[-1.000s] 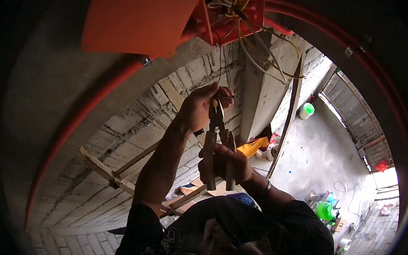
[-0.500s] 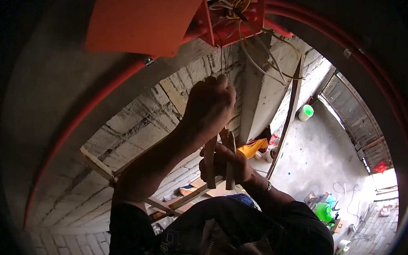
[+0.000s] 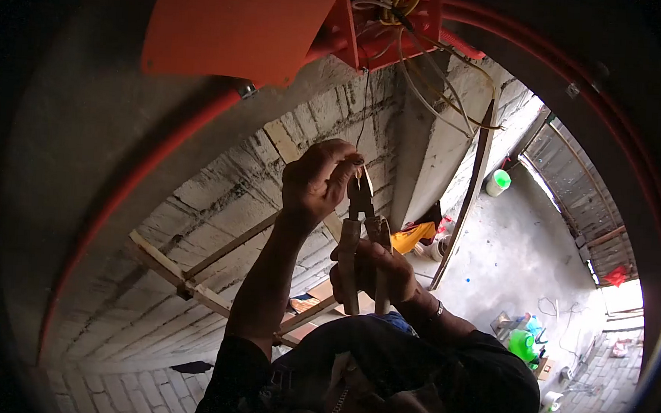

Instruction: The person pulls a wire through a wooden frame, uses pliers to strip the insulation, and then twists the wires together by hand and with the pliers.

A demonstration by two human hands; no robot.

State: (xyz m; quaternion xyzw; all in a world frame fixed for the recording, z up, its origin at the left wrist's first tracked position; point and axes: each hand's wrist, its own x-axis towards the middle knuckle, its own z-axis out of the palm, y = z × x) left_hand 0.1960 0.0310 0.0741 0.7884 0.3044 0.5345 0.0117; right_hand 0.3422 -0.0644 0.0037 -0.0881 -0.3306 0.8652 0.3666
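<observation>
Left hand: I have its thumb and fingers (image 3: 313,183) pinched together near the view's centre, seemingly on the thin dark wire (image 3: 364,111) dropping from twelve o'clock.
Right hand: fingers (image 3: 372,268) wrapped round the pliers (image 3: 361,201), below the left, tips pointing to twelve.
Plier jaws: upright, right beside the left fingertips; I can't tell whether they bite the wire.
Red box: at twelve (image 3: 345,35), orange panel (image 3: 235,29) towards eleven, loose wires (image 3: 425,105) hanging towards one.
Bucket: green-topped (image 3: 498,182), on the floor towards two.
Pinch risk: squeezing while skin sits this close could nip a fingertip.
Wire risk: an off-line bite could nick it; a hard tug could strain it inside the box.
</observation>
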